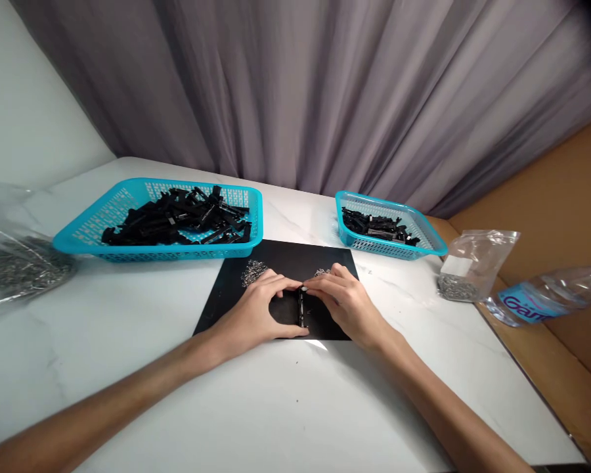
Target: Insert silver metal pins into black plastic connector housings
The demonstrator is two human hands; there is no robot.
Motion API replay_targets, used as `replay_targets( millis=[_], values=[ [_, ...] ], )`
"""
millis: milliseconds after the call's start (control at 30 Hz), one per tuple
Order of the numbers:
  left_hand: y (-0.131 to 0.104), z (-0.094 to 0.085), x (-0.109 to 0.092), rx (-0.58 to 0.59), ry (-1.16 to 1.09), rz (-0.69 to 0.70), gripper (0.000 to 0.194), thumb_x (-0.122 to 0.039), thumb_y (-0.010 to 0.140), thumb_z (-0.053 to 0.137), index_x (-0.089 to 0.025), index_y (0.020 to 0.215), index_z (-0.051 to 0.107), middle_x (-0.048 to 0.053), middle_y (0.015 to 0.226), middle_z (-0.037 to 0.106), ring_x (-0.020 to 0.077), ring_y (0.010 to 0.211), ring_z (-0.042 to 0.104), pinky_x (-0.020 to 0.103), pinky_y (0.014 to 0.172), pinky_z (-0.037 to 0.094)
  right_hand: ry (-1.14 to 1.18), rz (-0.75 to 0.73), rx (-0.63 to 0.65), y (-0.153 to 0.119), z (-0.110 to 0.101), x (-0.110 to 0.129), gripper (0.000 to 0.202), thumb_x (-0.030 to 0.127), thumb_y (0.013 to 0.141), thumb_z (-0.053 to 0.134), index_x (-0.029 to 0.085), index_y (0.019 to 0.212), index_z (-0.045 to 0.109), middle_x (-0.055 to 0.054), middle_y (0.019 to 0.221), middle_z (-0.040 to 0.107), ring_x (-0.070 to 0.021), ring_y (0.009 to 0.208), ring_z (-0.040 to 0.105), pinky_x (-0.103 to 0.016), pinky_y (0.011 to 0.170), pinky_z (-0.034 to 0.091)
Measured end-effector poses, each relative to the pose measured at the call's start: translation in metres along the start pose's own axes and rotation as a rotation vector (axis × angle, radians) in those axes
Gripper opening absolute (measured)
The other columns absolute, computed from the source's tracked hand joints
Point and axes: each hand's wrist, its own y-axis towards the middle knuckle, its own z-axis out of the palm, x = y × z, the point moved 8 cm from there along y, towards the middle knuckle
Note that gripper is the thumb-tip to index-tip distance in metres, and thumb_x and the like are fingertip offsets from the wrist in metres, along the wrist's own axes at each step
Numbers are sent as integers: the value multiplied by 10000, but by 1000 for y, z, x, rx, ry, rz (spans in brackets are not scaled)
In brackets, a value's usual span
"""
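A slim black plastic part (302, 310) stands lengthwise on the black mat (219, 299). My left hand (261, 303) grips it by its two ends, thumb at the near end and forefinger at the far end. At that far end, the fingers of my right hand (347, 299) are pinched together; whatever they hold is too small to make out. A small pile of shiny metal pieces (253, 272) lies beyond my left hand. Another such pile (322, 272) is partly hidden behind my right fingers.
Two blue baskets, a larger one (177, 250) at left and a smaller one (398, 248) at right, hold black plastic parts. Clear bags of metal pieces (20, 266) (457, 287) flank them. A water bottle (532, 303) lies at the right edge, before grey curtains (285, 85).
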Motion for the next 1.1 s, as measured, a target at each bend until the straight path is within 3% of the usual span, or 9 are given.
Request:
replay_targets(
  millis=[233, 367, 500, 600, 700, 800, 900, 1000, 1100],
  values=[
    [-1, 0, -4, 5, 57, 50, 573, -385, 699, 895, -222, 1198, 665, 41, 1031, 639, 253, 988, 571, 406, 893, 531, -103, 313, -20, -7, -9, -12, 200, 290, 1058, 502, 201, 982, 664, -60, 940, 737, -225, 841, 591, -361, 786, 414],
    [-3, -3, -10, -33, 113, 75, 524, -431, 737, 878, -220, 1144, 624, 40, 1096, 665, 279, 1086, 546, 442, 969, 492, -38, 448, -18, -10, 3, -2, 224, 424, 945, 675, 221, 852, 686, 0, 665, 645, -216, 724, 576, -334, 740, 393],
    [-8, -9, -20, -62, 160, 73, 554, -430, 752, 876, -237, 1188, 594, 42, 1174, 660, 282, 1105, 551, 436, 968, 492, 41, 525, -39, -11, 15, 4, 112, 274, 881, 695, 223, 785, 671, 28, 598, 627, -201, 691, 584, -296, 700, 386],
    [-9, -19, -26, -72, 189, 65, 615, -442, 784, 852, -266, 1298, 565, 51, 1235, 642, 273, 1120, 575, 417, 976, 495, 52, 543, -85, -9, 6, -6, 151, 232, 869, 644, 222, 719, 647, 25, 593, 642, -200, 689, 602, -278, 667, 378],
    [0, -54, -24, -170, 295, 62, 434, -514, 919, 688, -270, 1267, 602, 46, 1217, 663, 255, 1131, 588, 399, 1016, 469, -86, 543, -193, -5, -32, -36, 183, 316, 894, 621, 218, 750, 676, 1, 647, 682, -206, 668, 612, -280, 634, 361],
    [16, -113, -2, -283, 470, -39, 287, -409, 1034, 454, -228, 983, 672, 46, 1103, 712, 232, 1094, 604, 357, 1016, 448, -489, 559, -362, -2, -95, -73, 218, 355, 906, 600, 199, 811, 718, -62, 701, 712, -255, 737, 622, -310, 655, 353],
    [31, -165, 33, -258, 556, -175, 217, -370, 938, 569, -209, 870, 698, 66, 941, 740, 278, 1016, 629, 393, 967, 445, -756, 533, -341, 3, -133, -101, 303, 298, 971, 489, 129, 968, 739, -158, 804, 743, -292, 789, 629, -348, 690, 359],
    [39, -188, 70, -113, 602, -333, 127, -315, 793, 735, -217, 718, 702, 13, 714, 727, 236, 815, 672, 357, 896, 461, -732, 455, -266, 5, -133, -105, 332, 267, 1022, 416, 122, 1029, 714, -177, 891, 755, -281, 798, 642, -354, 708, 384],
    [40, -185, 92, 18, 632, -444, 170, -341, 810, 790, -191, 799, 710, 8, 783, 730, 206, 801, 685, 357, 854, 509, -628, 334, -115, 2, -97, -81, 237, 190, 1009, 442, 186, 1069, 672, -80, 850, 751, -220, 716, 642, -309, 664, 416]
  ],
)
